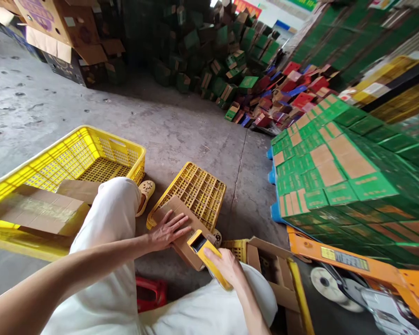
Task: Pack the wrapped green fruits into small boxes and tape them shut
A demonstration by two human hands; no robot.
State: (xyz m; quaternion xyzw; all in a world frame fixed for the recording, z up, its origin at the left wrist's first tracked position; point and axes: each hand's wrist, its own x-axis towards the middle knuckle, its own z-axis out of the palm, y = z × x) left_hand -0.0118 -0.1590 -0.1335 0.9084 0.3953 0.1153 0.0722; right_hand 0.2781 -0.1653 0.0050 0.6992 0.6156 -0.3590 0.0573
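Observation:
A flattish brown cardboard box (194,221) lies at a slant on a yellow plastic crate (202,190) that appears turned bottom up. My left hand (167,230) rests on the box with its fingers spread flat. In my right hand (225,265) is a yellow hand-held tool (209,263) with a dark rectangular part at its front end. That end is at the box's near right side; I cannot tell whether it touches. The tool's exact kind is not clear.
To the left, a large yellow crate (120,149) holds cardboard boxes (45,209). Another crate of cardboard (282,270) stands right of my knee. A red plastic piece (152,295) is beneath me. Stacked green boxes (317,177) on a blue pallet and an orange pallet jack (356,260) are right.

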